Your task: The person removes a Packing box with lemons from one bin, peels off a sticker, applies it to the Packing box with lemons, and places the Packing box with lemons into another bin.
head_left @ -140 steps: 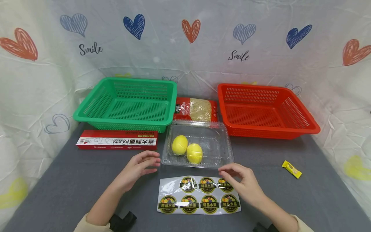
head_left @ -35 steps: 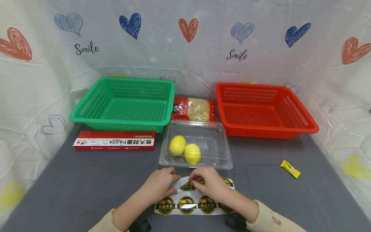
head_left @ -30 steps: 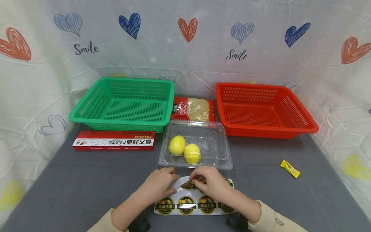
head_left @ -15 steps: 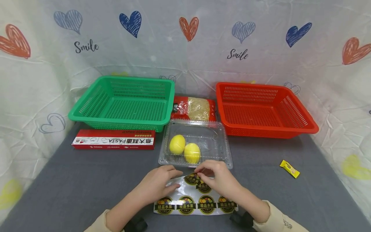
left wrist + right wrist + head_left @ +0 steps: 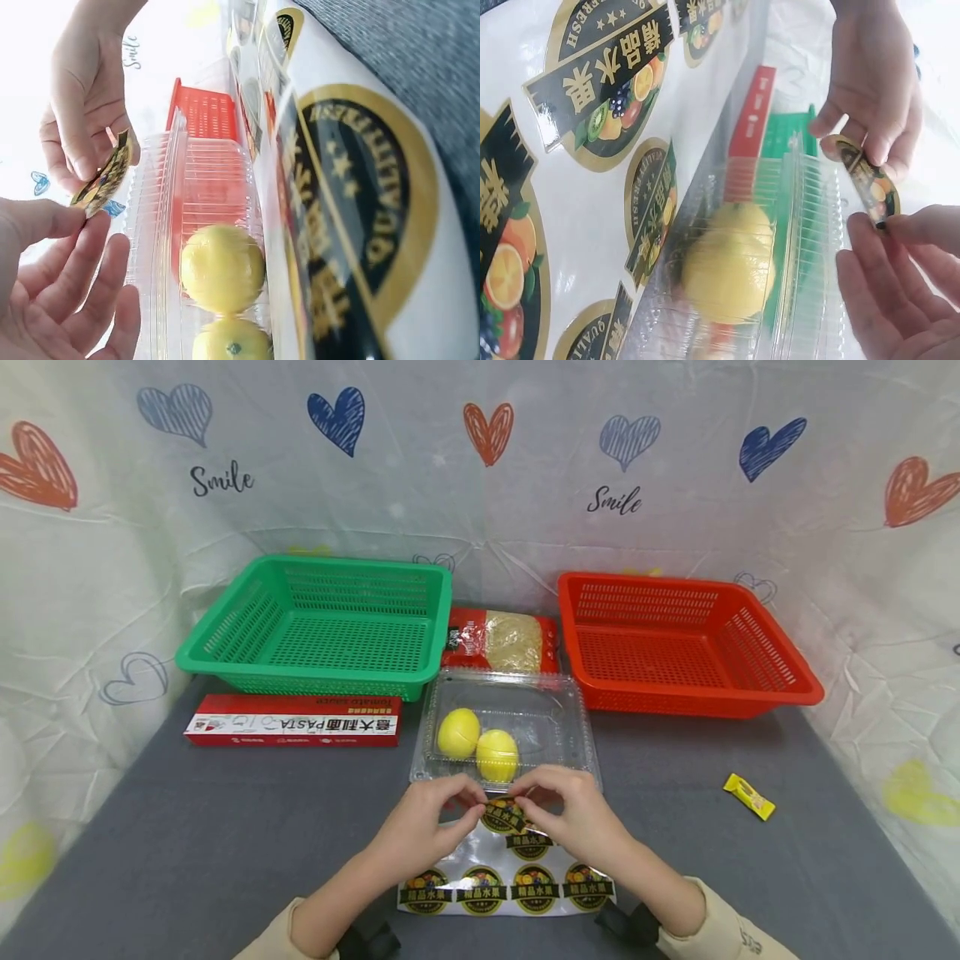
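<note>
A round black-and-gold fruit sticker (image 5: 504, 816) is held up by both hands above the sticker sheet (image 5: 450, 862). My left hand (image 5: 420, 825) pinches its left edge between thumb and index finger. At the opposite edge, the thumb and index finger of my right hand (image 5: 577, 817) pinch it; the left wrist view shows the sticker (image 5: 105, 176) slightly bent between the two hands. Several stickers remain on the white sheet below. Just beyond the hands lies a clear plastic clamshell box (image 5: 555, 727) containing two yellow lemons (image 5: 497, 756), its front edge partly hidden by the fingers.
A green basket (image 5: 315, 681) stands back left and a red basket (image 5: 697, 700) back right, with a red-and-clear food bag (image 5: 513, 642) between. A red-and-white pasta box (image 5: 292, 722) lies before the green one. A small yellow packet (image 5: 750, 797) lies at right.
From lying flat on the sheet, one sticker was peeled by the right hand and lifted toward the clamshell. The left hand has moved from the sheet to pinch the sticker's other edge.
</note>
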The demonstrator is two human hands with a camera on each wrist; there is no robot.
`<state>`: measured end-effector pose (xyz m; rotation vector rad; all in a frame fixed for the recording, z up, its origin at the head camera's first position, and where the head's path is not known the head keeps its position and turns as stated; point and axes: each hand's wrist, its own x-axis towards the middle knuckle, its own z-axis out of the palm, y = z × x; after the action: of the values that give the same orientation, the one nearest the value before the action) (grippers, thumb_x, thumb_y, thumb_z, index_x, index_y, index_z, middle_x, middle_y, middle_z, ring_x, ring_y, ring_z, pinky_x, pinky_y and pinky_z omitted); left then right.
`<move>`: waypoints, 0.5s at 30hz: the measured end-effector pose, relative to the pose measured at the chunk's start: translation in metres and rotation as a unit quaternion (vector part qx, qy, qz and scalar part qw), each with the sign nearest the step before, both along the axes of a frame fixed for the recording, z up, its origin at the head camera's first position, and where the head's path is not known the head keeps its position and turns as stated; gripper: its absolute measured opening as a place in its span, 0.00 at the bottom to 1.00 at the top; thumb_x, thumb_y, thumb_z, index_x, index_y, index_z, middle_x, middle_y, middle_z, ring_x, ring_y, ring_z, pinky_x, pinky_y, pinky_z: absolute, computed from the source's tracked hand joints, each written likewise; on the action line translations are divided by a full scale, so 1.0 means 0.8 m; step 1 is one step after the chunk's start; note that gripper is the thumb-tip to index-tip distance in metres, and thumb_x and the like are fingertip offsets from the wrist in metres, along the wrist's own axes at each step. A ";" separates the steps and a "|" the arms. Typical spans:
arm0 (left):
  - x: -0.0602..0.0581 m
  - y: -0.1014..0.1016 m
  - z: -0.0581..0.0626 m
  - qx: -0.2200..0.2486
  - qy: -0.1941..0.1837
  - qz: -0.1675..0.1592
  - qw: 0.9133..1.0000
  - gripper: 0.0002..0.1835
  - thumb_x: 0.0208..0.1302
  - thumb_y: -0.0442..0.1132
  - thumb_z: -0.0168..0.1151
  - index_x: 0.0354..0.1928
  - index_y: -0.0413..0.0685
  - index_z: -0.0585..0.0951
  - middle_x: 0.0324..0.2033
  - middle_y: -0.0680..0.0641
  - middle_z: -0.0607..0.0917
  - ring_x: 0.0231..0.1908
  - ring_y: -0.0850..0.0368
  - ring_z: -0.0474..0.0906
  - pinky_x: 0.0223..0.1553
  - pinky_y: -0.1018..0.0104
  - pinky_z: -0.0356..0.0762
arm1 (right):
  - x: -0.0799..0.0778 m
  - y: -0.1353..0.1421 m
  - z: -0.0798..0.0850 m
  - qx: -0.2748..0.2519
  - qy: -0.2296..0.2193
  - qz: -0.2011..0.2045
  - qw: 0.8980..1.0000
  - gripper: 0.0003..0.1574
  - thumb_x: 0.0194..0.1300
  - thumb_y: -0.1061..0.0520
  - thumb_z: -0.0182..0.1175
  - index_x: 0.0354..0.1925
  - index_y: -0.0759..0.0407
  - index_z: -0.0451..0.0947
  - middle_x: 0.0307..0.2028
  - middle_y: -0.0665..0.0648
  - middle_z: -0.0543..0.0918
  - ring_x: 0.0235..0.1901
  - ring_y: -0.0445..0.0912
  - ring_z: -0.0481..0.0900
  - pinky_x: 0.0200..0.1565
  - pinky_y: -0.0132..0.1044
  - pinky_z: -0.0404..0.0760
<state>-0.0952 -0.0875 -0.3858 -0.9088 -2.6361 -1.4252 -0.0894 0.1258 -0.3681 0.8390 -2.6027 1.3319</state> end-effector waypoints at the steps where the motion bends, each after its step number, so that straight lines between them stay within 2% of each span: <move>1: 0.000 0.001 0.000 0.012 -0.004 0.007 1.000 0.03 0.60 0.35 0.61 0.33 0.53 0.79 0.29 0.60 0.82 0.31 0.68 0.78 0.35 0.65 0.79 | 0.000 0.000 0.000 -0.006 0.004 0.001 1.000 0.12 0.53 0.69 0.64 0.36 0.54 0.81 0.33 0.47 0.81 0.32 0.37 0.79 0.34 0.29 0.80; 4: -0.001 0.002 0.001 0.051 -0.022 0.030 0.998 0.01 0.60 0.37 0.61 0.32 0.50 0.78 0.27 0.59 0.81 0.29 0.66 0.78 0.31 0.68 0.78 | 0.000 -0.001 -0.002 -0.029 0.026 0.002 0.999 0.13 0.53 0.68 0.64 0.38 0.54 0.80 0.35 0.47 0.81 0.32 0.38 0.79 0.34 0.31 0.80; 7: -0.002 0.003 0.002 0.085 -0.041 0.050 0.994 0.03 0.61 0.39 0.60 0.32 0.48 0.79 0.27 0.57 0.81 0.28 0.65 0.77 0.30 0.69 0.77 | 0.001 -0.001 -0.004 -0.053 0.044 0.004 0.998 0.15 0.53 0.67 0.65 0.40 0.56 0.79 0.37 0.50 0.81 0.32 0.39 0.80 0.35 0.33 0.81; 15: -0.003 0.005 0.012 0.138 -0.088 0.084 0.983 0.02 0.60 0.37 0.61 0.33 0.46 0.79 0.27 0.53 0.81 0.27 0.58 0.79 0.32 0.68 0.78 | 0.002 0.001 -0.003 -0.068 0.053 -0.002 0.996 0.16 0.52 0.64 0.67 0.41 0.55 0.80 0.36 0.50 0.82 0.31 0.39 0.80 0.35 0.36 0.81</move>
<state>-0.0974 -0.0836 -0.3766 -0.5432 -2.4650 -1.8396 -0.0876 0.1265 -0.3703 0.8582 -2.4021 1.4039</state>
